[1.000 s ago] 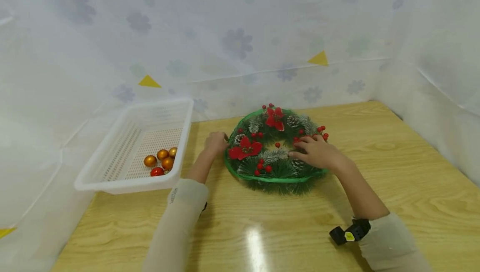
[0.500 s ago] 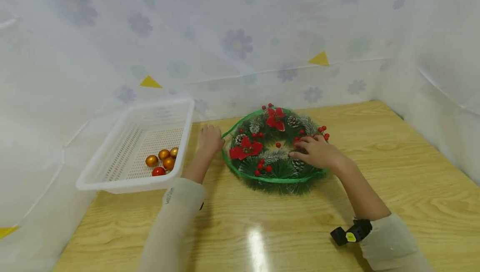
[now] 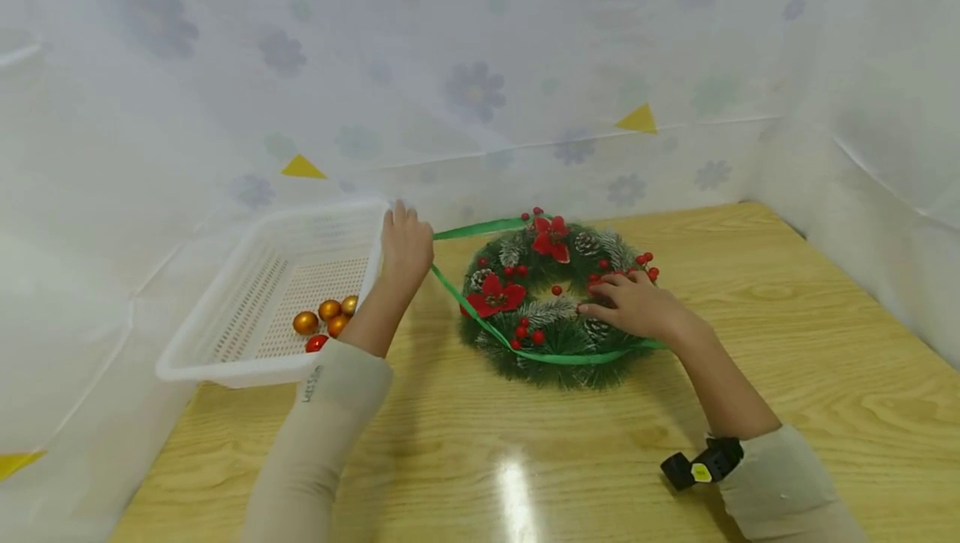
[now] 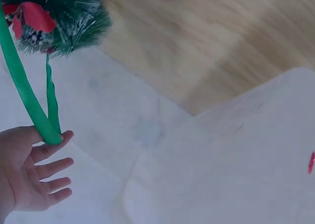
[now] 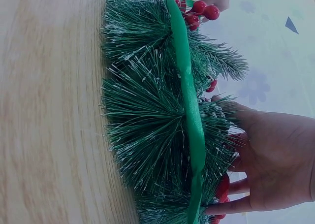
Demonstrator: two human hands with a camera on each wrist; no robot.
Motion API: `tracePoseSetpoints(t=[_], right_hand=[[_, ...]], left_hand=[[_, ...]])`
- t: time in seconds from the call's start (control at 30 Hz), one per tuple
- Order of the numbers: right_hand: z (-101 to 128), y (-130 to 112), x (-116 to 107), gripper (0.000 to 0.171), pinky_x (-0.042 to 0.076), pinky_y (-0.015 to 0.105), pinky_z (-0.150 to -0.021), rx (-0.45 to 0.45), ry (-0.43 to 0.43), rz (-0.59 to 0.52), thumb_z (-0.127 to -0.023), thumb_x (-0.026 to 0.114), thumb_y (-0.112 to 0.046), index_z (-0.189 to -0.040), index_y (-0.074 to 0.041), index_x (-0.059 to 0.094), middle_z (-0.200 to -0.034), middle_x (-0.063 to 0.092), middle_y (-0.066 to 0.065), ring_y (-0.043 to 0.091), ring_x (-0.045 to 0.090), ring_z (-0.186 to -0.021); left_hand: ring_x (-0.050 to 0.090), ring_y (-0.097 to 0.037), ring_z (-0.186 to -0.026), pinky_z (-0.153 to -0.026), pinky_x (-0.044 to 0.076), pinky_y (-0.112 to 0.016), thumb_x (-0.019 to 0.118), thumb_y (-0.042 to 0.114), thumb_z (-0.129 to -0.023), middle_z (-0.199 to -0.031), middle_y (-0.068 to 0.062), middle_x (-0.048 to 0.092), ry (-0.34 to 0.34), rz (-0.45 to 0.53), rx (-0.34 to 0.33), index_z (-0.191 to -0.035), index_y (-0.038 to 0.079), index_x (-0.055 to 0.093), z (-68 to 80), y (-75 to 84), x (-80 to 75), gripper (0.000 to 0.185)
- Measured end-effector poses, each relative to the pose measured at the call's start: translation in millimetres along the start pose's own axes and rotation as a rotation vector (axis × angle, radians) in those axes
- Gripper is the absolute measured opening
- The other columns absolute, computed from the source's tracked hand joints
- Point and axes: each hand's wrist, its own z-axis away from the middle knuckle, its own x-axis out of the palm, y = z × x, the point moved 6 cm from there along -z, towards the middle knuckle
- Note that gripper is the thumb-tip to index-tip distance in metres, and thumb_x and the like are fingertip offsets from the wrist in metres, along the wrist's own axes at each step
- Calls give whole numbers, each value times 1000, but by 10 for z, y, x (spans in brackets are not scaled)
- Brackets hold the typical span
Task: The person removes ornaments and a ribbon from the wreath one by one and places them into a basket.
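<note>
Green ribbon (image 3: pixel 480 231) runs taut from the person's left hand (image 3: pixel 406 243) back to the wreath (image 3: pixel 557 301), one strand going to the wreath's far side and one crossing its front left, over the needles near the red fabric flower (image 3: pixel 491 295). The left hand has moved since the earlier frames: it was low beside the wreath's left edge, and it is now raised beside the near corner of the white basket (image 3: pixel 225 351), drawing the ribbon out with it. In the left wrist view the ribbon is looped over the thumb and forefinger, while the other fingers (image 4: pixel 54 184) lie straight and spread (no full grasp round it).

The right hand (image 3: pixel 633 303) has not shifted; it rests flat on the right side of the wreath, fingers relaxed and extended over the needles and red berries, holding nothing. In the right wrist view the ribbon lies across the top of the wreath just beside those fingers.

The wreath lies flat on the wooden desk (image 3: pixel 787 335), to the right of the basket, where gold and red baubles (image 3: pixel 324 320) sit in the near corner.
</note>
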Motion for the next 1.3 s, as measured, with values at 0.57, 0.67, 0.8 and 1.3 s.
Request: tracePoseSetpoints(t=[0.57, 0.67, 0.8, 1.3], right_hand=[[-22, -17, 11, 58, 16, 60, -101, -22, 8, 28, -95, 44, -44, -131, 2, 48, -132, 40, 29, 46, 31, -123], [-27, -24, 8, 58, 16, 59, -102, -27, 6, 32, -95, 45, -43, -130, 3, 49, -131, 42, 28, 45, 34, -122], [-35, -31, 6, 58, 16, 58, -102, -22, 3, 33, -95, 45, -43, -130, 4, 48, -131, 44, 26, 44, 35, -121], [-39, -16, 9, 61, 20, 60, -100, 18, -4, 25, -93, 45, -46, -131, 2, 48, -133, 41, 26, 47, 31, -123]], left_hand=[[19, -35, -133, -109, 14, -45, 60, 14, -89, -130, -19, 46, 57, 27, 15, -95, 1, 68, 84, -199, -316, 16], [20, -35, -132, -109, 14, -46, 61, 13, -88, -130, -20, 46, 16, 13, 18, -99, 1, 68, 128, -249, -250, 18], [20, -36, -132, -108, 14, -47, 60, 11, -89, -128, -21, 47, -27, 10, 17, -99, -1, 67, 207, -317, -167, 17], [29, -37, -128, -107, 19, -47, 70, 10, -81, -122, -21, 53, 89, 43, 25, -88, -4, 69, 475, -459, -243, 16]])
